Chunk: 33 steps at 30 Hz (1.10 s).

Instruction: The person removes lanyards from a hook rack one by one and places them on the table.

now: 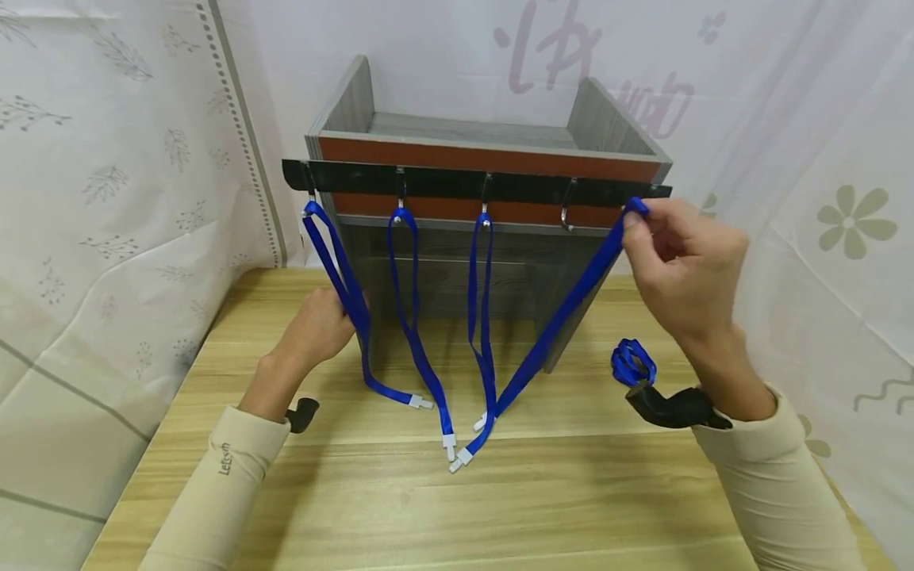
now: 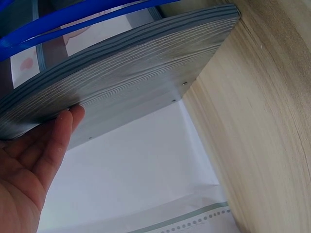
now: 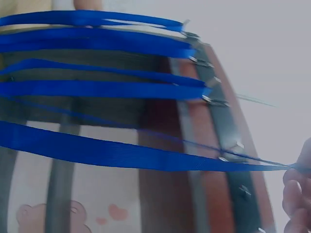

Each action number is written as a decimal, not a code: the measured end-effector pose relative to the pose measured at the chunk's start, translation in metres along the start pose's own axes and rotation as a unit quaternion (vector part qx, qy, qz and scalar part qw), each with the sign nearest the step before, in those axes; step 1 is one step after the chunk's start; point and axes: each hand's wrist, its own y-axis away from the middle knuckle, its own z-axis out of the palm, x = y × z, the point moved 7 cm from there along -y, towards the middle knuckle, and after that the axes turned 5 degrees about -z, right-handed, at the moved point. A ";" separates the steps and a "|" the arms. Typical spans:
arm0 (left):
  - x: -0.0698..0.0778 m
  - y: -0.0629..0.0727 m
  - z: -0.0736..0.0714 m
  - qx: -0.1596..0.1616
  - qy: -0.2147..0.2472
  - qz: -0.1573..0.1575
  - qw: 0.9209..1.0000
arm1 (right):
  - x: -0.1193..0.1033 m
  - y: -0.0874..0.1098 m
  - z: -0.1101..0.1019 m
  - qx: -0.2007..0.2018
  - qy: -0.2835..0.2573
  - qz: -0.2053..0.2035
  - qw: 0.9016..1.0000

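Observation:
My right hand (image 1: 689,258) pinches the top of a blue lanyard (image 1: 571,305) between thumb and fingers, at the right end of a black hook rail (image 1: 443,182). The strap slants down left to the table, and its white clip lies partly behind another. Three more lanyards, such as the middle one (image 1: 410,293), hang on the three left hooks. The fourth hook (image 1: 566,218) is bare. My left hand (image 1: 323,325) holds the left side panel (image 2: 131,82) of the grey wooden rack (image 1: 457,131); its fingers lie against the outer face in the left wrist view.
A coiled blue lanyard (image 1: 633,362) lies on the wooden table (image 1: 400,507) right of the rack, behind the black right wrist mount (image 1: 667,404). Patterned white cloth (image 1: 128,159) hangs behind and at both sides. White clips (image 1: 448,446) rest at the table's middle.

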 end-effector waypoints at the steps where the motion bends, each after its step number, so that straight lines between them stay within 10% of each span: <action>1: 0.000 0.000 0.000 -0.001 0.000 0.000 1.000 | 0.002 -0.002 -0.006 0.005 -0.006 0.015 1.000; 11: 0.003 0.000 0.001 -0.007 0.001 0.006 1.000 | 0.020 -0.019 -0.061 0.063 -0.008 0.101 0.993; 22: 0.003 0.002 0.000 -0.005 0.004 0.000 1.000 | 0.047 -0.014 -0.091 0.036 0.048 0.156 0.986; 33: 0.003 0.000 0.000 -0.002 0.013 0.000 1.000 | 0.054 -0.001 -0.118 0.037 -0.022 0.180 0.983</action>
